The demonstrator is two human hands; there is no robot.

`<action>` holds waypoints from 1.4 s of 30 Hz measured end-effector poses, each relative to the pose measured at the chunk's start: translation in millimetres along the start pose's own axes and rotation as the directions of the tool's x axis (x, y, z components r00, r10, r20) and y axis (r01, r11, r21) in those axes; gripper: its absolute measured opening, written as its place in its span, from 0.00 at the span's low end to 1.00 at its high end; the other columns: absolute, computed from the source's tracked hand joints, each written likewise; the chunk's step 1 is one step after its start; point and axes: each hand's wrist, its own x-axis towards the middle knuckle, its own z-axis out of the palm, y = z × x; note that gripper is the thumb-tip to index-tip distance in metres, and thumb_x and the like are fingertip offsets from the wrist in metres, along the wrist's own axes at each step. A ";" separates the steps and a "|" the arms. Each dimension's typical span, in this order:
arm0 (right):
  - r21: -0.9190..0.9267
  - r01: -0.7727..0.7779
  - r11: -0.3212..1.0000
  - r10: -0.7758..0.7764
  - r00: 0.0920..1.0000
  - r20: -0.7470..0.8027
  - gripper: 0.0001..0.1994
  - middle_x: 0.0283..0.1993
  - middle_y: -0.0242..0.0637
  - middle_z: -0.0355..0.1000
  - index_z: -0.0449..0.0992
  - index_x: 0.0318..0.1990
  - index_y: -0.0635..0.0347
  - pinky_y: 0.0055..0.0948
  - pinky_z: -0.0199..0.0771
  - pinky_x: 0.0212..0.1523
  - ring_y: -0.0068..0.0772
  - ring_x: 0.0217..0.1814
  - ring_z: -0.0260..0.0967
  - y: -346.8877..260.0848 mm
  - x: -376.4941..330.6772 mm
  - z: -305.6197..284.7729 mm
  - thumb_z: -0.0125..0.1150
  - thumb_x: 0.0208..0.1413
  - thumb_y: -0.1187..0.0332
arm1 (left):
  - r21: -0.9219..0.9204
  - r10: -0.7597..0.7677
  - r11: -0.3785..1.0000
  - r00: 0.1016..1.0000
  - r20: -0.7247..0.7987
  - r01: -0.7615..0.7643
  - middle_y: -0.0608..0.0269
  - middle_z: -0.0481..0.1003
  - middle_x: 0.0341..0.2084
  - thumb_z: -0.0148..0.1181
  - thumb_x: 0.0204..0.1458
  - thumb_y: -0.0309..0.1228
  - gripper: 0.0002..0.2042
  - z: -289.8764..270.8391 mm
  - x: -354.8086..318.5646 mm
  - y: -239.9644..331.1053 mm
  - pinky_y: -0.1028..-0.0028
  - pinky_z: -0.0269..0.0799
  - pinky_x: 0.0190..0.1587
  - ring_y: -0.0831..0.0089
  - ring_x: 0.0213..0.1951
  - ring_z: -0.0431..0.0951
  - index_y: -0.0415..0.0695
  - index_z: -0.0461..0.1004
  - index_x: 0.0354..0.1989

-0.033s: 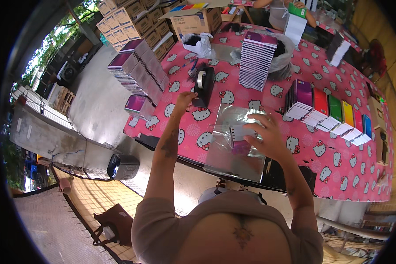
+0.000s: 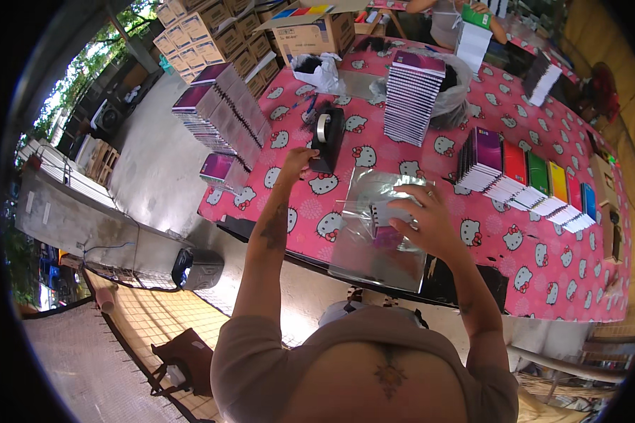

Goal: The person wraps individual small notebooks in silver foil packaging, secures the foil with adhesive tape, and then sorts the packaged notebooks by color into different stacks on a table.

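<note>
My left hand (image 2: 301, 162) is at the near end of a black tape dispenser (image 2: 327, 144), which carries a roll of tape (image 2: 322, 128). Its fingertips are pinched together; whatever is between them is too small to make out. My right hand (image 2: 422, 217) lies with curved, spread fingers over a clear plastic sleeve (image 2: 353, 250) at the table's near edge. Under that hand, a notebook with a purple cover (image 2: 386, 238) and a spiral-bound edge shows partly through the shiny plastic. The rest of the notebook is hidden by the hand and by glare.
Purple notebooks are stacked at the table's left edge (image 2: 219, 106) and far middle (image 2: 413, 99). A row of coloured notebooks (image 2: 536, 173) stands right. White and clear plastic bags (image 2: 321, 74), cartons (image 2: 307, 39) and another person (image 2: 448, 25) are farther back.
</note>
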 end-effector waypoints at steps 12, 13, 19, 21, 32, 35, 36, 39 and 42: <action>-0.192 -0.074 0.979 0.090 0.993 0.075 0.16 0.43 0.28 0.76 0.80 0.48 0.49 0.52 0.51 0.67 0.34 0.52 0.72 -26.4 12.2 31.3 0.66 0.53 0.56 | 0.908 0.445 0.419 0.865 -0.231 0.027 0.64 0.80 0.25 0.66 0.50 0.30 0.09 6.5 -28.3 -24.4 0.74 0.74 0.33 0.73 0.30 0.80 0.38 0.77 0.36; -0.201 -0.082 0.976 0.096 0.993 0.062 0.17 0.42 0.28 0.77 0.80 0.48 0.49 0.52 0.51 0.67 0.34 0.52 0.72 -25.5 11.3 30.5 0.66 0.52 0.55 | 0.828 0.424 0.550 0.892 -0.159 -0.113 0.65 0.79 0.26 0.66 0.51 0.29 0.08 10.7 -39.0 -12.3 0.74 0.75 0.34 0.74 0.32 0.80 0.38 0.77 0.37; -0.249 -0.101 0.963 0.129 0.986 0.102 0.19 0.37 0.31 0.78 0.81 0.48 0.47 0.52 0.51 0.67 0.35 0.51 0.74 -22.6 11.4 35.9 0.67 0.50 0.53 | -0.222 0.476 0.879 0.743 0.471 -0.422 0.68 0.75 0.37 0.57 0.59 0.17 0.07 59.6 -132.1 17.6 0.75 0.73 0.45 0.81 0.43 0.76 0.39 0.74 0.45; -0.227 -0.086 0.970 0.116 0.986 0.121 0.19 0.36 0.31 0.78 0.81 0.48 0.45 0.52 0.51 0.67 0.35 0.50 0.74 -24.3 15.1 38.3 0.67 0.49 0.52 | -0.197 0.516 0.846 0.666 0.539 -0.496 0.67 0.75 0.36 0.59 0.58 0.20 0.09 79.9 -144.9 31.9 0.76 0.72 0.47 0.80 0.41 0.76 0.39 0.74 0.47; -0.074 -0.408 0.910 0.406 0.913 -0.034 0.29 0.56 0.38 0.69 0.77 0.47 0.54 0.52 0.56 0.65 0.41 0.61 0.66 17.0 -5.9 -11.2 0.76 0.38 0.48 | 0.134 0.714 0.522 0.517 0.471 -0.843 0.61 0.68 0.52 0.68 0.48 0.21 0.10 95.7 -149.1 46.4 0.67 0.65 0.55 0.64 0.58 0.65 0.50 0.83 0.37; 0.133 -0.226 0.965 0.209 0.969 0.131 0.30 0.59 0.35 0.68 0.75 0.48 0.56 0.51 0.56 0.66 0.42 0.65 0.62 74.9 -42.0 27.0 0.77 0.39 0.49 | 0.209 0.744 0.405 0.453 0.491 -0.890 0.59 0.67 0.57 0.69 0.46 0.23 0.09 119.4 -149.2 58.2 0.61 0.61 0.59 0.59 0.60 0.63 0.51 0.83 0.36; 0.189 -0.117 0.975 0.081 0.980 0.184 0.30 0.60 0.35 0.68 0.75 0.48 0.54 0.51 0.56 0.66 0.42 0.65 0.62 74.3 -43.5 30.0 0.76 0.40 0.50 | 0.235 0.752 0.370 0.439 0.492 -0.899 0.58 0.67 0.58 0.70 0.45 0.24 0.09 127.6 -149.3 58.4 0.58 0.60 0.59 0.57 0.61 0.63 0.51 0.83 0.35; 0.110 0.037 0.993 -0.053 0.988 0.144 0.27 0.67 0.37 0.62 0.78 0.51 0.46 0.53 0.53 0.68 0.43 0.70 0.58 71.7 -48.5 43.2 0.76 0.41 0.53 | 0.343 0.767 0.224 0.382 0.515 -0.912 0.56 0.65 0.60 0.71 0.44 0.26 0.11 147.6 -148.8 55.6 0.57 0.58 0.61 0.53 0.61 0.62 0.52 0.82 0.38; 0.147 0.052 0.988 -0.071 0.990 0.123 0.26 0.72 0.41 0.56 0.79 0.52 0.44 0.53 0.52 0.69 0.47 0.72 0.55 76.1 -53.5 53.4 0.75 0.42 0.54 | 0.462 0.767 0.173 0.413 0.492 -0.870 0.51 0.62 0.62 0.72 0.43 0.27 0.21 163.7 -147.3 44.8 0.55 0.56 0.63 0.50 0.63 0.60 0.54 0.78 0.49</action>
